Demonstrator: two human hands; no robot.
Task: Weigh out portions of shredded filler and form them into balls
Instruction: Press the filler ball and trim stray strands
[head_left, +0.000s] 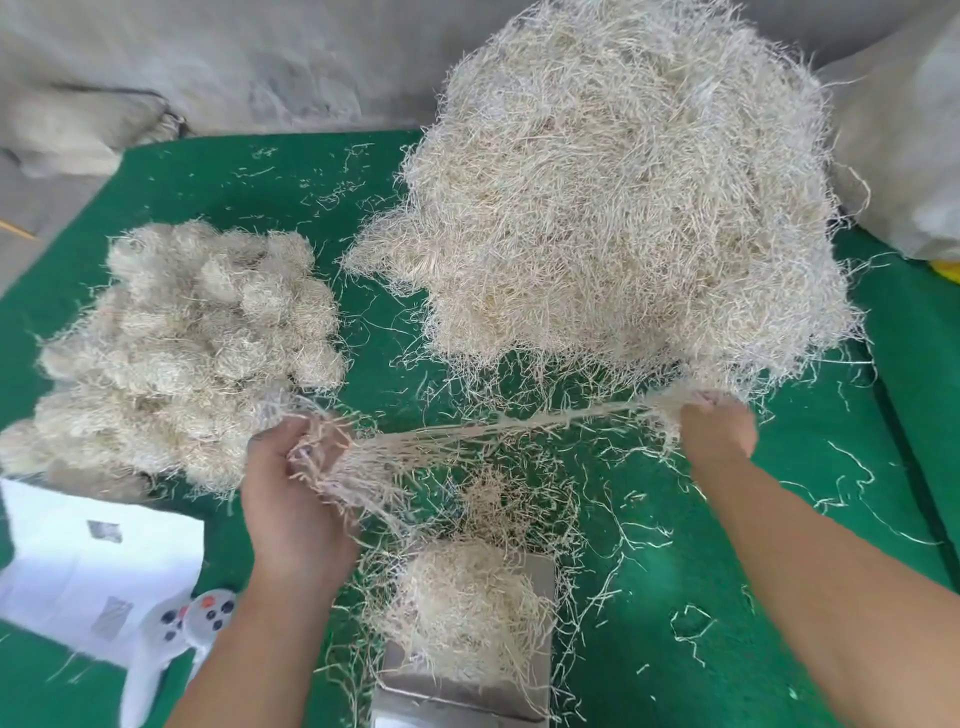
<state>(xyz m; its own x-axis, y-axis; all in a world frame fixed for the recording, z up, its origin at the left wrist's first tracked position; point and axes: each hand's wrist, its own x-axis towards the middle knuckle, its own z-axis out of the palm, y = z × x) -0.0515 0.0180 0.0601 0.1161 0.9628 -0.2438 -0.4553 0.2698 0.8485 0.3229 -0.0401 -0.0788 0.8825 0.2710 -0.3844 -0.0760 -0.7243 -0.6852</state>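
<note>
A stretched strand of filler (498, 431) runs between both hands above the scale (467, 691). The left hand (291, 488) curls around one end, the right hand (719, 426) grips the other at the foot of the big filler pile (623, 208). A loose clump (467, 603) sits on the scale. Finished balls (187, 338) lie left of it on the green table (779, 519).

green mat (779, 597) | filler heap (623, 208) | balls (192, 338) | scale (540, 571) | paper (78, 561)
</note>
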